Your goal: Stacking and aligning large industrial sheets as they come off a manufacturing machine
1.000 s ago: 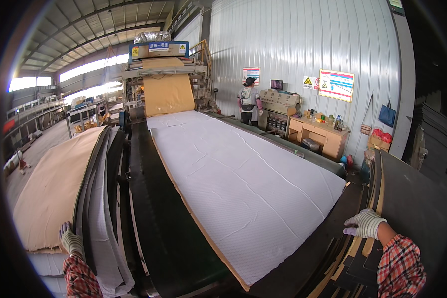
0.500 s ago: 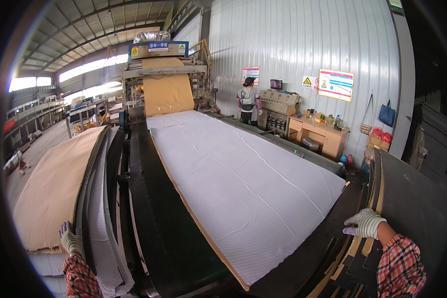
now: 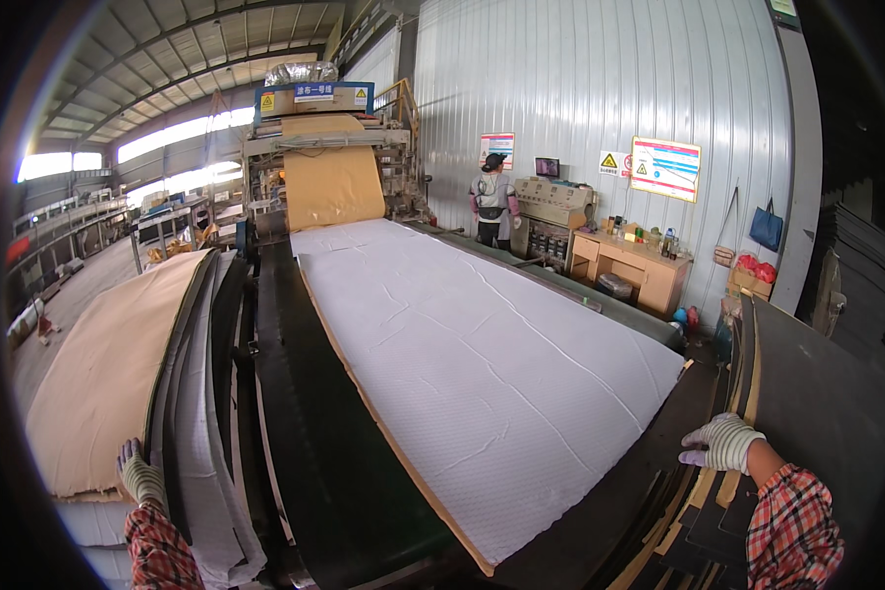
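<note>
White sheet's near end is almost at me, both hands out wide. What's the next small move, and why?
Probably bring the right hand in to the white sheet at its near right corner. That gloved hand rests on the dark boards beside the corner, apart from the sheet; the left hand rests far off on the tan stack.

Corrugated metal wall [image 3: 599, 118], wooden desk [image 3: 631, 267], daylit roof [image 3: 167, 59]

- Bright daylight, mostly from blown-out openings [image 3: 54, 162] at upper left.
- White sheet [image 3: 482, 364] mid-frame evenly lit, texture sharp, no glare.
- Right edge dark, panels [image 3: 835, 393] in shadow.
- Heavy fisheye: black vignette at corners, wall [image 3: 599, 88] lines bow near rim.
- No motion blur.
</note>
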Available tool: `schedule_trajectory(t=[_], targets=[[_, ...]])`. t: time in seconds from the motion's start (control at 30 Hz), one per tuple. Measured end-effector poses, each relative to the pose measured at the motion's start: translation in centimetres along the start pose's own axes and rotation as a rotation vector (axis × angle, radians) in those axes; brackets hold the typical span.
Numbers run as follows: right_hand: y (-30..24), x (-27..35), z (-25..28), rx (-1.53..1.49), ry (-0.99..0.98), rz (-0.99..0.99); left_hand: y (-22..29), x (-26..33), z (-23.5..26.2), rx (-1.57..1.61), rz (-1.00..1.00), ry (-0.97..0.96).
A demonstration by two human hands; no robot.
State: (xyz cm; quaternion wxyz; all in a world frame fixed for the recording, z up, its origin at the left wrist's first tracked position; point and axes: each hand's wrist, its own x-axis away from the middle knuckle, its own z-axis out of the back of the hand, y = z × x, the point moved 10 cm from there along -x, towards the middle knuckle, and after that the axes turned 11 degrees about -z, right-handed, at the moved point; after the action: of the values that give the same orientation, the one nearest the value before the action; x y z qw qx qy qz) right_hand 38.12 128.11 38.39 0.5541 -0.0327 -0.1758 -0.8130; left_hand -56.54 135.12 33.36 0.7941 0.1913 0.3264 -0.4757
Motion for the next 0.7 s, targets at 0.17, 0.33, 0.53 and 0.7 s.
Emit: schedule_trajectory(t=[0.17, 0.33, 0.53, 0.7], targets=[[-0.04, 0.03, 0.02, -0.001, 0.004, 0.002, 0.06, -0.01, 0.01, 0.003, 0.007, -0.007], [-0.15, 0.03, 0.13, 0.003, 0.012, 0.011, 0.05, 0.00, 0.22, 0.002, 0.008, -0.001], [-0.38, 0.36, 0.44, -0.004, 0.017, 0.013, 0.27, 0.02, 0.37, -0.005, 0.004, 0.005], [-0.31, 0.29, 0.37, -0.005, 0.013, 0.007, 0.26, 0.02, 0.46, -0.001, 0.000, 0.010]])
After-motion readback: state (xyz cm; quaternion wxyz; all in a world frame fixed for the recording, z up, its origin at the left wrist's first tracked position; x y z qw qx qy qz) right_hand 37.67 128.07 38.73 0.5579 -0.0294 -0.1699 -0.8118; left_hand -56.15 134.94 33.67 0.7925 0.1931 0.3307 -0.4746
